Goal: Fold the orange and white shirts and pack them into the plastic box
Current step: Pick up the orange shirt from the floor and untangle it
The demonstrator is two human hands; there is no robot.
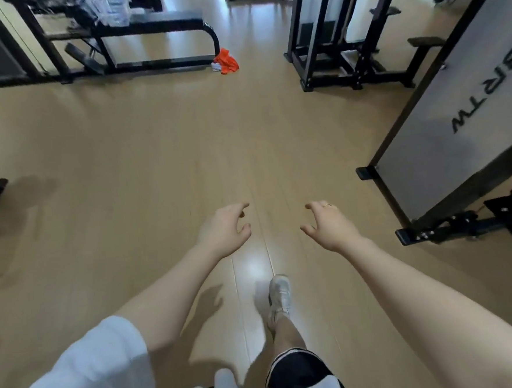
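An orange shirt (226,61) lies crumpled on the wooden floor far ahead, beside the foot of a black weight bench. A small bit of white cloth (216,66) shows at its left edge. My left hand (225,228) and my right hand (328,222) hang in front of me over the floor, both with fingers curled apart and holding nothing. The shirts are several steps beyond my hands. No plastic box is in view.
A black weight bench frame (158,28) stands at the back left. A black rack (350,51) stands at the back right. A grey panelled machine (455,119) with a black base lines the right side. My white shoe (280,293) steps on the wooden floor (126,172).
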